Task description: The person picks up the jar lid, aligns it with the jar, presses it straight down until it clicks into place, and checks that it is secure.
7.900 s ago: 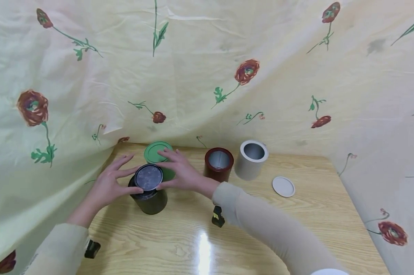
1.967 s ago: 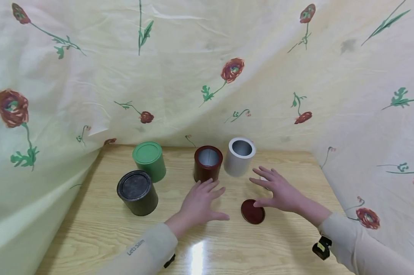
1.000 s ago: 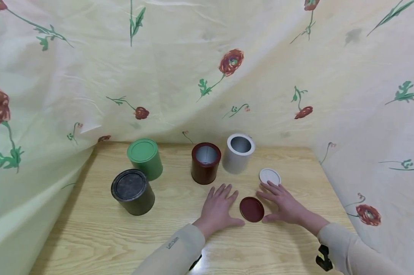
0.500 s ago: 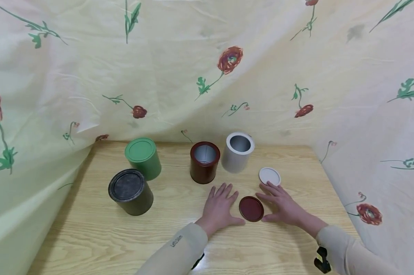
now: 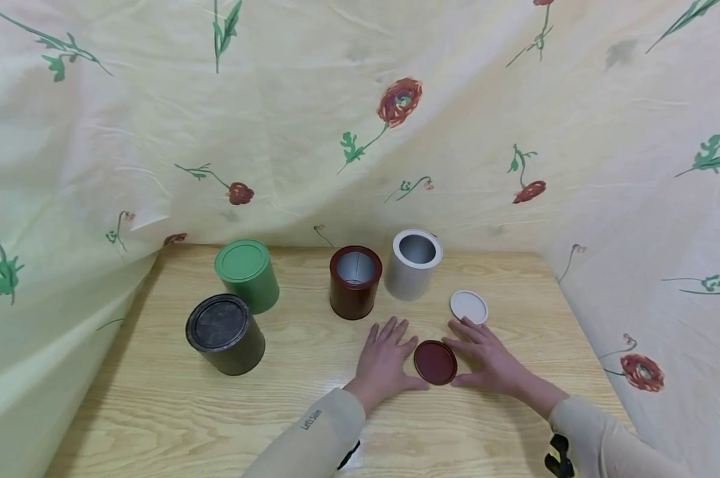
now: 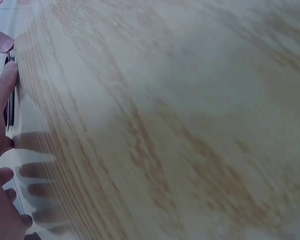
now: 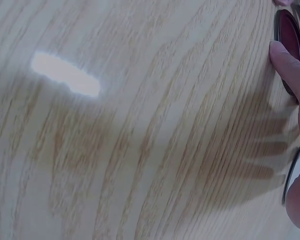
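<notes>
A dark red lid lies on the wooden table between both hands, also partly seen in the right wrist view. My left hand is at its left side, fingers spread, thumb and forefinger by the rim. On the other side, my right hand has its thumb and forefinger at the rim. The right wrist view shows the thumb against the lid's edge. Behind stands an uncovered dark red can. Just beyond the right fingertips lies a white lid, its near edge close to them.
An uncovered white can stands right of the red one. At left are a green can and a black can, both with lids on. A flowered cloth hangs behind and beside the wooden table.
Earlier both hands held the black lid over the black can, where it now sits. The hands moved right and down, then closed in around the dark red lid's sides.
</notes>
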A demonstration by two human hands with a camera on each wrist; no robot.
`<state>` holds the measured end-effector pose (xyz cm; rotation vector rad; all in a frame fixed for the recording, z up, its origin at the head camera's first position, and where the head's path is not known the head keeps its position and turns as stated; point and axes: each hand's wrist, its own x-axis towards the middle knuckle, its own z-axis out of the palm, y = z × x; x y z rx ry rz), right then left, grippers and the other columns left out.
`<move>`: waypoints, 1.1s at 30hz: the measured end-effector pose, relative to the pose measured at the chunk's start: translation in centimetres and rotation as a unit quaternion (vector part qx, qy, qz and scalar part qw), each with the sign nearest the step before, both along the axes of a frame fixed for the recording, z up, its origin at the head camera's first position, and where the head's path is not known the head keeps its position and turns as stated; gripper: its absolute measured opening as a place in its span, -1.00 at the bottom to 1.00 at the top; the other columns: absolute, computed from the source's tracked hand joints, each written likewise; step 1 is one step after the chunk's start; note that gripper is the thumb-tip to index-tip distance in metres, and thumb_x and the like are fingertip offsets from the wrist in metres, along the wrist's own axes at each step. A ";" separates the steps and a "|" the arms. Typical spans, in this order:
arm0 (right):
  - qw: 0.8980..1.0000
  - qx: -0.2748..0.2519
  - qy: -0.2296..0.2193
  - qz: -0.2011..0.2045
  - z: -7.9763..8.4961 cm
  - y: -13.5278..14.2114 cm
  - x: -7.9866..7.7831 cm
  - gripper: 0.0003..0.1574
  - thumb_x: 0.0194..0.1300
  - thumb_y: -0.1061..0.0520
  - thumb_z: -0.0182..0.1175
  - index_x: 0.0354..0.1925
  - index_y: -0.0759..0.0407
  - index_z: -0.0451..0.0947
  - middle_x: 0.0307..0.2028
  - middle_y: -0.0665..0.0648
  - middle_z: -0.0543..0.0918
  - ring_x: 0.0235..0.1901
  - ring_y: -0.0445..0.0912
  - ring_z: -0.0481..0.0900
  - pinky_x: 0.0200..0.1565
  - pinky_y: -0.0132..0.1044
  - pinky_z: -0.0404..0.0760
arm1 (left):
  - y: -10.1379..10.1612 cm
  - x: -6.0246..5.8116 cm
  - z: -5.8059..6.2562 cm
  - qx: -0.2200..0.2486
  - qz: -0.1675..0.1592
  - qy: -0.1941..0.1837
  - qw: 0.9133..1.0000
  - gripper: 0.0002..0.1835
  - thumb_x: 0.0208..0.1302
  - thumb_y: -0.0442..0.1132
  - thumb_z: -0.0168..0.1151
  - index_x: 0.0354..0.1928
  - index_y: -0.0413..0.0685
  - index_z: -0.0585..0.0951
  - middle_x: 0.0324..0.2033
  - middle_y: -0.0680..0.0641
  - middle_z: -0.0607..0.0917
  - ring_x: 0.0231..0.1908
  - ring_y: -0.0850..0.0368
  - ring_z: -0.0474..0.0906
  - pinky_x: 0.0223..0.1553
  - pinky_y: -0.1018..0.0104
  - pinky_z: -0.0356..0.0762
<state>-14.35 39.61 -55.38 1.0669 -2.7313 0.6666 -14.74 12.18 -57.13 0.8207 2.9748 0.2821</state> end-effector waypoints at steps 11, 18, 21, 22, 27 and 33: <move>1.000 -0.010 0.013 0.004 -0.3 -0.9 0.1 -0.11 -0.08 -0.03 0.73 0.22 0.24 0.72 0.40 0.49 0.50 0.53 0.37 0.27 0.58 -0.34 -0.25 | 0.3 0.0 0.3 0.013 -0.007 0.006 1.000 -0.04 0.08 0.64 0.32 0.46 0.33 0.60 0.60 0.02 0.37 0.65 -0.01 0.10 0.62 -0.10 0.11; 1.000 -0.022 0.008 0.014 -0.2 -1.4 0.4 -0.13 -0.07 0.00 0.72 0.21 0.26 0.71 0.40 0.50 0.48 0.59 0.27 0.19 0.57 -0.39 -0.33 | -0.2 -0.2 -0.3 0.038 -0.026 0.020 0.999 -0.06 0.08 0.63 0.34 0.43 0.31 0.64 0.56 0.04 0.44 0.64 0.00 0.15 0.62 -0.06 0.12; 1.000 -0.026 0.005 0.015 -0.1 -1.7 0.6 -0.13 -0.05 0.01 0.72 0.22 0.27 0.70 0.40 0.50 0.47 0.61 0.22 0.17 0.58 -0.39 -0.35 | -0.5 -0.2 -0.3 0.042 -0.031 0.024 0.998 -0.06 0.07 0.63 0.35 0.42 0.31 0.64 0.56 0.05 0.44 0.64 0.02 0.14 0.63 -0.05 0.11; 1.000 -0.027 0.005 0.015 -0.1 -1.8 0.6 -0.13 -0.05 0.02 0.72 0.21 0.28 0.70 0.40 0.49 0.48 0.61 0.21 0.16 0.58 -0.37 -0.35 | -0.6 -0.2 -0.3 0.043 -0.032 0.024 0.998 -0.06 0.07 0.63 0.35 0.41 0.31 0.65 0.56 0.05 0.44 0.64 0.02 0.14 0.63 -0.05 0.11; 0.999 -0.032 0.000 0.014 -0.2 -2.2 0.9 -0.15 -0.03 0.03 0.72 0.20 0.31 0.70 0.42 0.48 0.47 0.63 0.15 0.13 0.60 -0.30 -0.30 | -0.9 -0.1 0.0 0.048 -0.034 0.016 0.998 -0.07 0.06 0.61 0.38 0.40 0.29 0.66 0.56 0.04 0.43 0.65 0.01 0.12 0.63 -0.06 0.11; 0.999 -0.024 -0.024 0.003 -0.3 -2.5 1.2 -0.13 -0.05 0.01 0.73 0.21 0.29 0.69 0.48 0.43 0.43 0.53 0.41 0.22 0.63 0.19 -0.05 | -1.4 -0.1 0.3 0.056 -0.041 0.009 0.998 -0.06 0.06 0.61 0.39 0.40 0.27 0.66 0.57 0.02 0.42 0.66 -0.02 0.10 0.63 -0.08 0.11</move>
